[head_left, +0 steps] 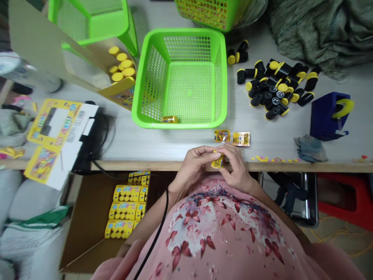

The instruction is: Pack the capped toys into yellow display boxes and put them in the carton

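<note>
**Small yellow packet (218, 161) pinched over the counter (163, 142) edge**

The person's left hand (194, 165) and right hand (235, 165) are both closed on the packet, gripping it just above the near edge. Two similar packets (231, 137) lie flat just beyond the hands. Another sits inside a green plastic basket (179, 31), against its near wall. Black cylinders with yellow caps (276, 85) are heaped at far right, near a blue tape dispenser (323, 116).
</note>
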Tool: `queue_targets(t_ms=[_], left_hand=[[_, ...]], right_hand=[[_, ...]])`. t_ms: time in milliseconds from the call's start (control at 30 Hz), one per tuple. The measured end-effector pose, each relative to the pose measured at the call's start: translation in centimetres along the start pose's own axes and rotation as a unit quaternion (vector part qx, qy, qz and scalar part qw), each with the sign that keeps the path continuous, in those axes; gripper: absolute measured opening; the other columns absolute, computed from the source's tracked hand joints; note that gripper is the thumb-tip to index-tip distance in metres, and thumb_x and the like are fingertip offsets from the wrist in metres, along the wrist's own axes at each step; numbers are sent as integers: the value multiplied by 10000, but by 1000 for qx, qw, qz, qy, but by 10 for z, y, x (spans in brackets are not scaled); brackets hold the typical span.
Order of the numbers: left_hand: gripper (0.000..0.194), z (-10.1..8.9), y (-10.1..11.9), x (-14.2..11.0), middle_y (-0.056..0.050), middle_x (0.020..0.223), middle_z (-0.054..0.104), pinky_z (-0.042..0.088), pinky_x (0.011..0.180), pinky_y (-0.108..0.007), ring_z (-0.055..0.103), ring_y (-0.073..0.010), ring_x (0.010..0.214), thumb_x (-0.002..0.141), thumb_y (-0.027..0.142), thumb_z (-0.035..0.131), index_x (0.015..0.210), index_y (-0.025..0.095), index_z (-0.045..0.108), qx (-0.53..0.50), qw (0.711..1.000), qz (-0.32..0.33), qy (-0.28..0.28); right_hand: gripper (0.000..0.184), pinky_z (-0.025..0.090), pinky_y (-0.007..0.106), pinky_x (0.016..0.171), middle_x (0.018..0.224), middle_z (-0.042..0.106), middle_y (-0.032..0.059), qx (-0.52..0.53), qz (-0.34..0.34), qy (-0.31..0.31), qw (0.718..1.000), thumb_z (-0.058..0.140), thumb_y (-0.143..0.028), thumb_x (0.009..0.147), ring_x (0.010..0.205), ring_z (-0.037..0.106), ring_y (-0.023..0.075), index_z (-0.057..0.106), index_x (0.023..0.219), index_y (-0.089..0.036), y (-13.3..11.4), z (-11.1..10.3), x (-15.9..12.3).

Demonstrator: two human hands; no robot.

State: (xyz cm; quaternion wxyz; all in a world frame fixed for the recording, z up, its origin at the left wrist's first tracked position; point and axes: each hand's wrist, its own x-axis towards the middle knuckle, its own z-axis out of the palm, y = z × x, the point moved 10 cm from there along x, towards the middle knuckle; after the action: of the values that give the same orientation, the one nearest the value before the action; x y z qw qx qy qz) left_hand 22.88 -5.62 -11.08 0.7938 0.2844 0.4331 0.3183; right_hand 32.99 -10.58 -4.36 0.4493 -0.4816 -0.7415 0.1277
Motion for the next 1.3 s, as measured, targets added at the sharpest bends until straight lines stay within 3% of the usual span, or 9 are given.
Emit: queue_targets(t_ms=[200,333,567,733,933,1033,1100,1200,1300], left_hand=[[412,-10,18,1,-33,840,768,553,771,-263,673,-140,770,514,286,977,850,148,783,96,989,97,56],[679,-9,15,-2,-26,953,758,547,825,-260,681,-143,860,582,234,935,1212,169,693,79,993,91,20],[796,-10,17,-11,-49,1128,734,522,834,-234,672,-137,908,701,122,797,1447,238,544,80,988,121,-61],[762,-30,17,-8,-86,1313,675,541,903,-276,661,-170,1043,686,184,874,1391,266,598,43,982,178,-44],[407,-43,13,-4,-111,1210,734,550,913,-303,692,-184,986,772,287,830,1157,184,743,92,984,153,-5],[370,-46,14,-3,-99,1173,755,553,928,-311,704,-191,996,791,322,819,1132,191,757,104,983,155,3],[352,-48,15,-3,-90,1139,768,557,933,-319,711,-196,997,804,336,809,1123,195,763,112,981,159,4],[307,-50,18,-4,-74,1099,781,563,915,-316,721,-200,979,833,346,785,1108,211,775,139,974,177,17],[192,-39,36,-12,-65,1016,792,552,880,-303,726,-194,924,872,285,734,1043,226,800,238,934,266,24]], right_hand=[[558,535,565,1065,1273,664,129,-48,9,14,999,555,-171,950,1218,627,295,395,1478,-256,3,11,0],[659,544,563,1059,1328,647,128,-65,36,0,997,586,-237,974,1226,631,298,298,1565,-289,6,8,9],[581,537,530,1104,1412,646,61,-45,-82,-256,962,433,-56,977,1320,577,257,487,1497,-309,-25,6,28],[371,602,466,991,1253,722,81,-21,-94,-182,979,560,-171,988,1162,679,242,623,1341,-269,-21,-6,97],[151,615,435,909,1063,762,104,-48,47,-217,974,677,-241,929,991,723,247,743,1046,-174,46,106,197],[138,600,444,926,1055,776,100,-78,77,-322,940,661,-141,903,982,727,252,751,999,-181,70,173,204],[166,593,445,949,1047,779,73,-74,51,-356,930,662,-120,893,992,725,244,753,1001,-208,71,184,201],[166,566,477,1024,1105,759,26,-61,-10,-247,967,680,-222,923,1088,694,234,735,1077,-248,55,118,200],[177,572,487,984,1018,744,22,-135,16,-45,990,615,-373,983,1016,696,225,729,1032,-246,39,-17,165]])
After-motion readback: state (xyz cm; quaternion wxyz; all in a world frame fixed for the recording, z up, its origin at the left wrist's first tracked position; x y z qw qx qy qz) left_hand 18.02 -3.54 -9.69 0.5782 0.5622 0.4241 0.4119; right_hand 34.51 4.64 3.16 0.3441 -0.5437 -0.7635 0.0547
